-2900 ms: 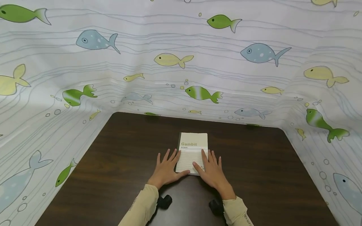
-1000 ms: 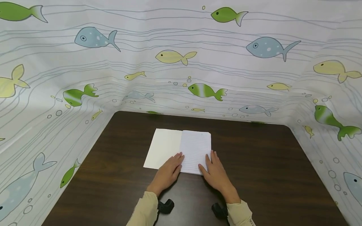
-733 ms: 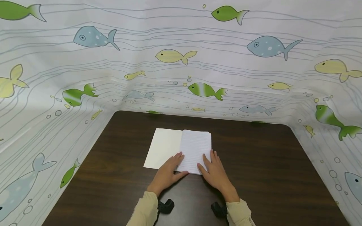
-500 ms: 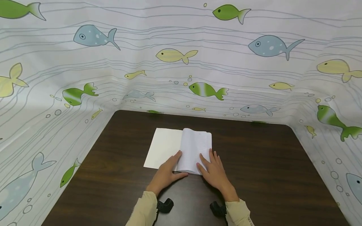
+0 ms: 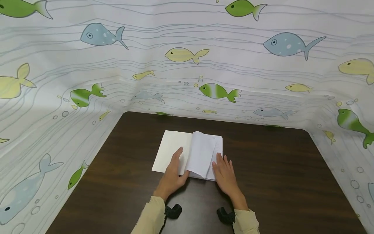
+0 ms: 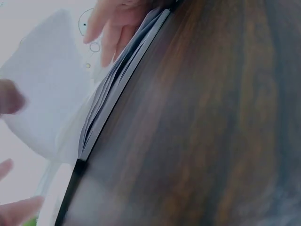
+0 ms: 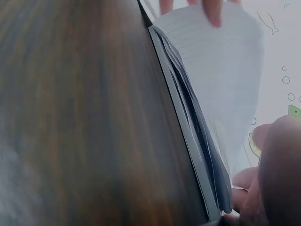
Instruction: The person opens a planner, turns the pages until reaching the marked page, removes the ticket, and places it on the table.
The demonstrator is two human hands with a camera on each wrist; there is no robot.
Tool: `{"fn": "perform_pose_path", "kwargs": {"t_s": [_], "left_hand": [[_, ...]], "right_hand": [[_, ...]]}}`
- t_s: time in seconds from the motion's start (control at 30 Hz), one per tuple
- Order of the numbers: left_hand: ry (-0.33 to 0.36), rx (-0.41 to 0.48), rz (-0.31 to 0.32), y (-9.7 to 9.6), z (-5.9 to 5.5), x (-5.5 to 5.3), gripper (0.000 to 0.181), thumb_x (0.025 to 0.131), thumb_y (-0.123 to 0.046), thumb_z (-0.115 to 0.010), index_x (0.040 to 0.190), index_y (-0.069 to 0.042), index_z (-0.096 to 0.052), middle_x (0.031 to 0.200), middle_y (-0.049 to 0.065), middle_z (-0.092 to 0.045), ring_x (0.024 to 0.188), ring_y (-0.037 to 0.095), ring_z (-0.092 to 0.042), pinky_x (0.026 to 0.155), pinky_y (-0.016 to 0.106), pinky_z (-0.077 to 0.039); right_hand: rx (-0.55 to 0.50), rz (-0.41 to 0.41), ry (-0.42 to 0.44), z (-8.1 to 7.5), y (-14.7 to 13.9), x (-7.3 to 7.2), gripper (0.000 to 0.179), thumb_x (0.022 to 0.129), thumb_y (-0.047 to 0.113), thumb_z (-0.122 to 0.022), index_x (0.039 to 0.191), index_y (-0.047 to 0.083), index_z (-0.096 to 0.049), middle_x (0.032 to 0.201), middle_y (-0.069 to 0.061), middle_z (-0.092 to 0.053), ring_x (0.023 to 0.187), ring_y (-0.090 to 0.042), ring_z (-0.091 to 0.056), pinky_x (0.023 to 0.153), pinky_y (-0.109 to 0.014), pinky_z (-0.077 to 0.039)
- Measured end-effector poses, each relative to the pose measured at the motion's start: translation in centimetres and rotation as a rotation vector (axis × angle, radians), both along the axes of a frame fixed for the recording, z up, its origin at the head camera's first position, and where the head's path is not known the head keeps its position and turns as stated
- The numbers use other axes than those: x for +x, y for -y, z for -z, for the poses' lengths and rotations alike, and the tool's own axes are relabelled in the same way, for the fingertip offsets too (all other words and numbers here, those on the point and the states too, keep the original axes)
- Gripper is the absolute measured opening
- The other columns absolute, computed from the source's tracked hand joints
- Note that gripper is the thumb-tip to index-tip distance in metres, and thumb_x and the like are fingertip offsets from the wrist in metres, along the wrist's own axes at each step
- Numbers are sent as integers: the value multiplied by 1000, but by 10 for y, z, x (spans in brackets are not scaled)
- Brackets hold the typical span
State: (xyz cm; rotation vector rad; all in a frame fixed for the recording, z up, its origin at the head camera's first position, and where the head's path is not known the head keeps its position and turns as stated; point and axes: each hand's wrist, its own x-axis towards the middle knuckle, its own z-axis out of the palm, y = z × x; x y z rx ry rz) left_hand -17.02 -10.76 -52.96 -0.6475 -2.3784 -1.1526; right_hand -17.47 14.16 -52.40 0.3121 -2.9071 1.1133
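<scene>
A notebook (image 5: 169,152) lies spread on the dark table, its blank inner cover to the left. Over the middle, a lined page (image 5: 201,152) bulges up and bends leftward, with its near corner lifted above the stack beneath. My left hand (image 5: 169,178) is at the near left of the notebook, index finger extended over the inner cover and thumb right at the raised page's near edge. In the left wrist view the thumb (image 6: 9,96) overlaps the white sheet, apart from the fingers. My right hand (image 5: 227,177) rests along the notebook's right edge with fingers extended.
The brown wooden table (image 5: 277,178) spreads to both sides of the notebook. White sheeting (image 5: 245,71) printed with fish stands round its back and sides. Black wrist devices (image 5: 173,211) sit below the beige sleeves (image 5: 150,214).
The notebook, closed under both hands at first, was opened to the left. A page then bulged up and now bends further left. My left hand's fingers moved leftward off it onto the inner cover.
</scene>
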Motion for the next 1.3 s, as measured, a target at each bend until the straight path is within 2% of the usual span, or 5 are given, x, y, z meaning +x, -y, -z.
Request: {"fn": "perform_pose_path", "kwargs": {"t_s": [0.23,0.43,0.57,0.87,1.3], "left_hand": [[-292,189,-393,-2,-2,-4,89,76,13,-74,155,6,-34,161,33,-24,147,47,-36,121,28,-29],[-274,30,-601,-1,-2,-8,84,77,18,-75,153,1,-44,164,29,-22,153,44,-25,124,61,-16],[-233,-61,-496,-2,2,-9,71,79,17,-72,146,1,-55,164,22,-34,151,37,-35,125,54,-24],[57,-304,19,-11,5,-2,54,103,-29,-65,151,-6,-54,160,11,-45,147,26,-44,120,46,-36],[104,-399,67,-13,3,2,70,95,-44,-73,149,-4,-55,154,11,-52,146,26,-45,122,42,-32]], "right_hand": [[18,-29,-45,1,-4,1,72,108,33,-52,159,-10,-24,165,-26,-27,155,-46,-16,125,-62,-4],[55,-33,-80,3,-8,-1,80,103,35,-60,159,-11,-25,165,-27,-27,154,-48,-18,124,-63,-5],[59,-37,-71,3,-8,-2,81,103,36,-60,159,-10,-25,166,-26,-26,155,-47,-17,125,-62,-4],[74,-16,-99,3,-6,-3,69,104,34,-58,154,-9,-40,163,-26,-33,153,-46,-23,125,-62,-9],[-85,86,-28,4,-12,1,65,107,35,-55,154,-8,-41,166,-27,-24,152,-53,-18,119,-69,-21]]}}
